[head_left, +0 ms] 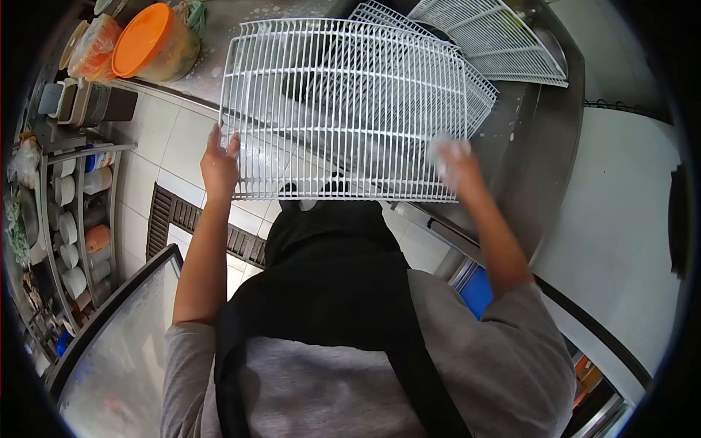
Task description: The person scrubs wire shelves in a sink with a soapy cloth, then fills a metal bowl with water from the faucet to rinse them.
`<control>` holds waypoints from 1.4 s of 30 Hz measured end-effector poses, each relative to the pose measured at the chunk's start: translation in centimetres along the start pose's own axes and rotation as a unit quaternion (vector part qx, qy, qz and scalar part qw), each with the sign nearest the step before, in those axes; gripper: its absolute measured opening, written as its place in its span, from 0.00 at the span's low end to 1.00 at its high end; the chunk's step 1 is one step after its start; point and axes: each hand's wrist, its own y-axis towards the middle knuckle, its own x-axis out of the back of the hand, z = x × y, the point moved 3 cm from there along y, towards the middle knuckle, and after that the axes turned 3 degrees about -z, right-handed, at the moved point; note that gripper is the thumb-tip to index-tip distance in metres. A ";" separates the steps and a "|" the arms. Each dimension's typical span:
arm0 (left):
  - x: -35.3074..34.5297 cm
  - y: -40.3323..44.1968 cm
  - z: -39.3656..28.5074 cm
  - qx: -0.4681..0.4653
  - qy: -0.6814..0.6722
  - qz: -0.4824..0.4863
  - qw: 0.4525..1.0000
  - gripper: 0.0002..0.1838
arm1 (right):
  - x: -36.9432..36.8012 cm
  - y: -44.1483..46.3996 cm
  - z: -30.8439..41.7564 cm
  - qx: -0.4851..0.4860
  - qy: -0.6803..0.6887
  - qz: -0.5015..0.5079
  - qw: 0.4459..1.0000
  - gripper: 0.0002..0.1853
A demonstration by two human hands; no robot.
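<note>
A white wire rack [343, 109] is held up in front of my body, tilted over the edge of the metal counter. My left hand [220, 166] grips its left side near the lower corner, thumb and fingers closed on the wires. At the rack's lower right, my right hand [460, 171] is blurred by motion and pressed against the wires. Something white, foam or a pad, covers its fingers; I cannot make out which. Behind the held rack, another wire rack [478, 102] lies on the counter, and a further white rack [504, 44] leans at the back right.
The metal counter [526, 146] carries wet, foamy spots. An orange-lidded tub [146, 44] stands at its left end. Shelves [77, 233] with stacked dishes are at the left. Below lie white floor tiles and a drain grate [193, 215]. A glass-panelled door [117, 358] stands at lower left.
</note>
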 end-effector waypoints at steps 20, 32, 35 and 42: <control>0.6 0.2 0.1 0.021 -0.048 0.011 0.999 0.29 | -9.2 19.8 16.2 0.075 -0.017 -0.058 0.995 0.18; 1.0 0.3 0.6 0.052 -0.140 0.078 0.986 0.31 | -14.1 21.6 24.4 -0.008 0.006 0.077 0.997 0.19; -0.9 0.6 2.7 0.079 -0.261 0.095 0.957 0.28 | -18.8 11.0 25.0 0.345 -0.117 0.031 0.931 0.16; 0.7 0.5 2.2 0.263 -0.467 0.176 0.826 0.19 | -18.3 24.0 24.4 0.331 -0.148 -0.049 0.931 0.17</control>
